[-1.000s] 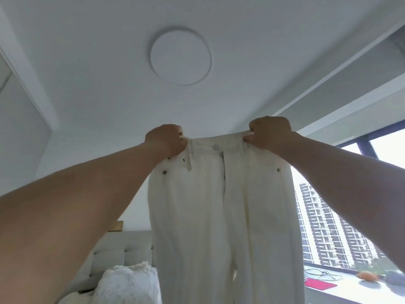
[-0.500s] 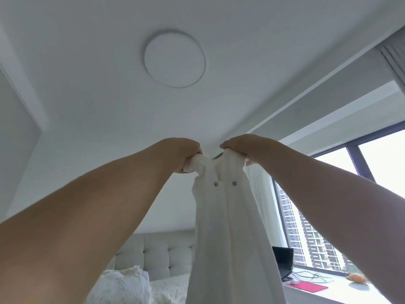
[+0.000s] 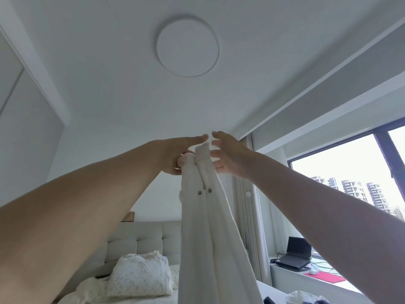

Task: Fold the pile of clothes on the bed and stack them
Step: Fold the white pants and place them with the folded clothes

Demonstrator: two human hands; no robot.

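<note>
While the left hand (image 3: 178,155) pinches the doubled waistband of the white trousers (image 3: 210,227) high overhead — index finger straight, the others curled round the cloth — the lengthwise fold looks made. To its right, the right hand (image 3: 228,156) hovers just beside the waistband, fingers spread, holding nothing. Next: lower them to the bed (image 3: 92,290) and fold the legs up. They hang narrow and cream, two rivets showing.

The trousers (image 3: 210,227) are matt cream cloth with small metal rivets (image 3: 199,192). The headboard (image 3: 151,238) is tufted grey fabric.
</note>
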